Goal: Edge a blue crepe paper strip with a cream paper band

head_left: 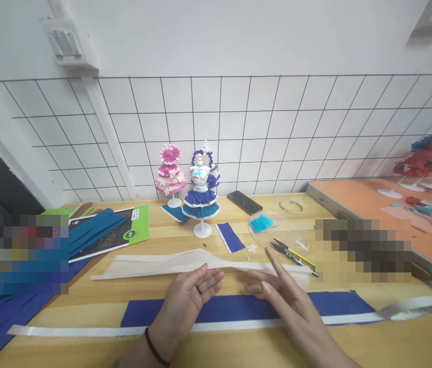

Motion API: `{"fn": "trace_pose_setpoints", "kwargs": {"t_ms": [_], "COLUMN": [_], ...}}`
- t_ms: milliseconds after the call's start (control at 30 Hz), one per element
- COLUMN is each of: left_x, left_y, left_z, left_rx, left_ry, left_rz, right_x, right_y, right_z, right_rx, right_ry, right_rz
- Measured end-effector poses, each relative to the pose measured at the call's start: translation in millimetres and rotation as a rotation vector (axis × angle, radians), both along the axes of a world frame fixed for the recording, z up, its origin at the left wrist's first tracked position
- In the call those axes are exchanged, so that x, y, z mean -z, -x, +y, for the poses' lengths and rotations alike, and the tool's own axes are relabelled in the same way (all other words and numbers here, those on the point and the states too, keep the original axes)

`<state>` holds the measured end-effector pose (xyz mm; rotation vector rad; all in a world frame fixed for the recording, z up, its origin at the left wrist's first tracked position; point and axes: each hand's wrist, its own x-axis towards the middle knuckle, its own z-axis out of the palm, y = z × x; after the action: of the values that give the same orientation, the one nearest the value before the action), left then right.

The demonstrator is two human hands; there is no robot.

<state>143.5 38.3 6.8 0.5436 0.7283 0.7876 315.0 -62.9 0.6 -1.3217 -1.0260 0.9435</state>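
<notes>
My left hand (189,296) lies over a long dark blue paper strip (239,309), its fingers curled and touching the near edge of a cream crepe paper strip (154,266). My right hand (283,291) reaches forward with fingers stretched out, the tips pressing on the same cream strip near its middle. A white tape strip (86,331) runs along the blue strip's near edge. Neither hand grips anything that I can see.
Two small mannequins in paper dresses, pink (170,176) and blue (201,191), stand at the back. A phone (244,202), a clear plate (277,232), scissors (290,251) and a blue scrap (230,236) lie to the right. Blue paper strips (93,230) are piled left. An orange board (392,209) lies right.
</notes>
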Motion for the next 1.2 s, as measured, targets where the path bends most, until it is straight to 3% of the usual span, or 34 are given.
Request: {"fn": "trace_pose_setpoints", "kwargs": {"t_ms": [133, 267, 533, 767, 900, 1200], "left_x": [-2.6, -3.6, -2.9, -0.7, -0.6, 2.5], "left_y": [-4.4, -6.2, -3.5, -5.1, -4.6, -0.5], "left_z": [-7.7, -11.2, -8.2, -13.7, -14.7, -5.3], "left_rx": [0.104, 0.17, 0.174, 0.236, 0.273, 0.213], "left_ry": [0.001, -0.02, 0.005, -0.014, -0.01, 0.023], "left_rz": [0.014, 0.032, 0.028, 0.007, 0.013, -0.026], "right_x": [-2.0, -1.1, -2.0, -3.1, -0.4, 5.2], "right_y": [6.5, 9.0, 6.1, 11.0, 10.9, -0.2], "right_z": [-3.8, -5.1, -5.6, -5.4, -8.8, -12.3], "right_rx": [-0.165, -0.26, -0.222, -0.349, -0.338, -0.24], "right_ry": [0.032, 0.036, 0.049, 0.021, 0.061, 0.052], "right_rz": [-0.208, -0.248, -0.248, -0.105, -0.239, -0.654]}}
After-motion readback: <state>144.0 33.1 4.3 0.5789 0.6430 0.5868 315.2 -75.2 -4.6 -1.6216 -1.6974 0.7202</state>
